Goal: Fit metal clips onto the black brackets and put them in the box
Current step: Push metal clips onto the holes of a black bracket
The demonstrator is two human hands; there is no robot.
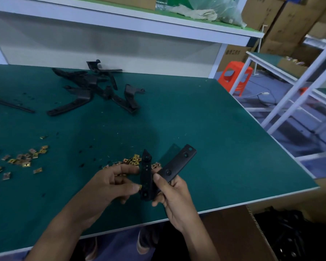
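My right hand (174, 194) grips a black V-shaped bracket (179, 163) just above the green table's near edge; one arm points up and right, the other stands nearly upright. My left hand (109, 185) pinches a small brass metal clip (140, 187) against the lower end of the upright arm. Loose brass clips (133, 160) lie on the table just behind my hands, and more clips (24, 159) are scattered at the left. A pile of black brackets (94, 85) lies at the back. The cardboard box (256, 232) with black brackets inside stands below the table at the lower right.
The green table (215, 138) ends at a white edge close to me and on the right. A white shelf (139, 25) runs above the back. An orange stool (235, 76), stacked cartons and a white frame stand to the right. A lone black bracket (9, 103) lies far left.
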